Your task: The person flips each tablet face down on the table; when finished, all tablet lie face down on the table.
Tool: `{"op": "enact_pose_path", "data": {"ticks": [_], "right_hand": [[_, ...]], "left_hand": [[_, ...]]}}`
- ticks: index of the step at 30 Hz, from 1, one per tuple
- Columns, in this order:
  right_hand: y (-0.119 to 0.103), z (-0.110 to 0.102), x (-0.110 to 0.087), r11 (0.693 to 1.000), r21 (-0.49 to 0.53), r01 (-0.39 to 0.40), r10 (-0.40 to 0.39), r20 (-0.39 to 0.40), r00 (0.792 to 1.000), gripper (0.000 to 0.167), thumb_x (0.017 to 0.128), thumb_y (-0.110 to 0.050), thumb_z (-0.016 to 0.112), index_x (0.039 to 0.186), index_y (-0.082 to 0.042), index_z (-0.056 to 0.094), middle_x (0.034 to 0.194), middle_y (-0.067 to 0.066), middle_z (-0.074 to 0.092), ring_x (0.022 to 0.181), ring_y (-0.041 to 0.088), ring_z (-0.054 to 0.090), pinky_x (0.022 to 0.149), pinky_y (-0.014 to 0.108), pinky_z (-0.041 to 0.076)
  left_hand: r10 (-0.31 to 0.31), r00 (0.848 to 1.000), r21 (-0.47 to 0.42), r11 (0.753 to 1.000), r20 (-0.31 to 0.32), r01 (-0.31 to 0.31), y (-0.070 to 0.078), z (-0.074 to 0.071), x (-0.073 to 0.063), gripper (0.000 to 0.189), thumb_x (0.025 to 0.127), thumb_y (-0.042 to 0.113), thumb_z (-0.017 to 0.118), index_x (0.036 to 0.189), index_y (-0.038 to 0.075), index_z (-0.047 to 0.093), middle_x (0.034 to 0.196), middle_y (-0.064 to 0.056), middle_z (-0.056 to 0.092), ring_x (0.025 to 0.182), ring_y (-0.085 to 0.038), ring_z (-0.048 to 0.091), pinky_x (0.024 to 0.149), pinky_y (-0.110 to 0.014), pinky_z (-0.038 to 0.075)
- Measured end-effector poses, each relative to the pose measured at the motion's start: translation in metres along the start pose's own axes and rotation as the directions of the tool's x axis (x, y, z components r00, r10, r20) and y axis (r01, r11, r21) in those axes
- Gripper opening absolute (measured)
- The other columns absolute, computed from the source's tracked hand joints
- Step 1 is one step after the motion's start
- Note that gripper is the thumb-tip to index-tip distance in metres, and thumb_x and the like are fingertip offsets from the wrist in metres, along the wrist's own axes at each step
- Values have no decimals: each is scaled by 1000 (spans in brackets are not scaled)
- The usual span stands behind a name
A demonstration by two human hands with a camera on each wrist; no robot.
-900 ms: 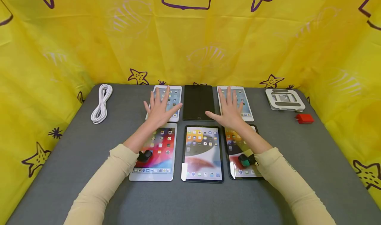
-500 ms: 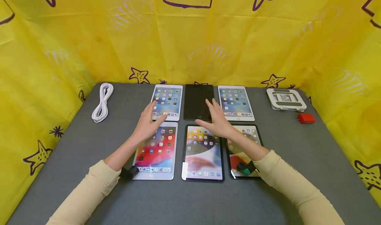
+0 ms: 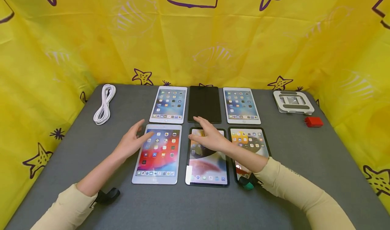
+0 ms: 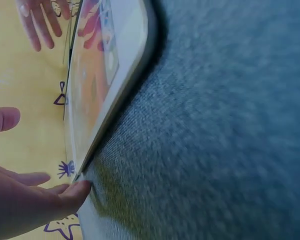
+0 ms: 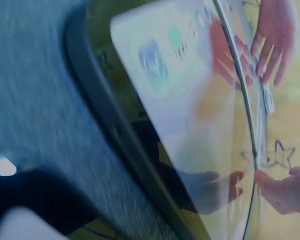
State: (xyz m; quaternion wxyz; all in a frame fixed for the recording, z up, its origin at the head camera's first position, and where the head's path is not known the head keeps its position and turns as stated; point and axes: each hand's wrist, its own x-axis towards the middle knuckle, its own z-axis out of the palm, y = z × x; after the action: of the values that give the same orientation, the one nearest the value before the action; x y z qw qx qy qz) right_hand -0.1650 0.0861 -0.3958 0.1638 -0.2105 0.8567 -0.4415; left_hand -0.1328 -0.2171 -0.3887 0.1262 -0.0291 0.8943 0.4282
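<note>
Two rows of tablets lie face up. My left hand (image 3: 129,142) is at the left edge of the front-left white tablet (image 3: 161,155), thumb over its screen, fingers loosely bent. Whether a fingertip touches that tablet I cannot tell. My right hand (image 3: 211,137) hovers over the upper part of the front-middle black-rimmed tablet (image 3: 207,167), fingers relaxed and nothing held. To its right lies another black-rimmed tablet (image 3: 251,140), partly behind my right forearm. At the back are a white tablet (image 3: 169,105), a dark-screened tablet (image 3: 204,103) and a second white tablet (image 3: 241,105).
A coiled white cable (image 3: 104,105) lies at the back left of the grey table (image 3: 195,206). At the back right sit a folded white-and-grey stand (image 3: 293,102) and a red plug adapter (image 3: 313,122). Yellow patterned cloth (image 3: 195,47) encloses the back and sides.
Both hands have drawn back from over the outer back tablets toward the front row. My left hand also moved left, my right hand toward the middle. The tablets have not visibly moved.
</note>
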Motion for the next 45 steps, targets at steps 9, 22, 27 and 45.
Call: {"op": "enact_pose_path", "data": {"ticks": [9,22,27,45], "right_hand": [[-14,21,-9,912,374,-166,121,142,982,61,94,-19,62,148,-6,38,148,15,42,136,30,40,108,46,37],[-25,33,-11,722,605,-336,168,318,933,59,96,-10,55,148,5,31,151,19,36,134,30,44,109,39,36],[-25,35,-13,682,631,-369,196,329,924,59,96,-11,54,148,5,31,150,19,37,131,31,48,108,40,36],[-25,35,-15,651,662,-370,200,321,926,58,95,-7,54,146,7,32,150,21,37,131,32,47,109,40,35]], "left_hand": [[-39,992,-146,988,122,57,-7,-14,-17,71,99,34,54,151,-4,23,152,-27,28,136,-41,34,107,-52,36],[-60,940,-360,914,336,187,-19,-24,-17,70,102,37,47,148,-10,23,150,-27,25,136,-42,30,101,-41,45],[-104,938,-395,887,331,238,-20,-26,-16,71,102,39,49,147,-10,25,149,-26,28,133,-39,33,98,-38,48],[-68,940,-357,914,334,192,-21,-23,-13,61,104,30,44,147,-10,26,147,-28,31,130,-39,38,94,-35,49]]}}
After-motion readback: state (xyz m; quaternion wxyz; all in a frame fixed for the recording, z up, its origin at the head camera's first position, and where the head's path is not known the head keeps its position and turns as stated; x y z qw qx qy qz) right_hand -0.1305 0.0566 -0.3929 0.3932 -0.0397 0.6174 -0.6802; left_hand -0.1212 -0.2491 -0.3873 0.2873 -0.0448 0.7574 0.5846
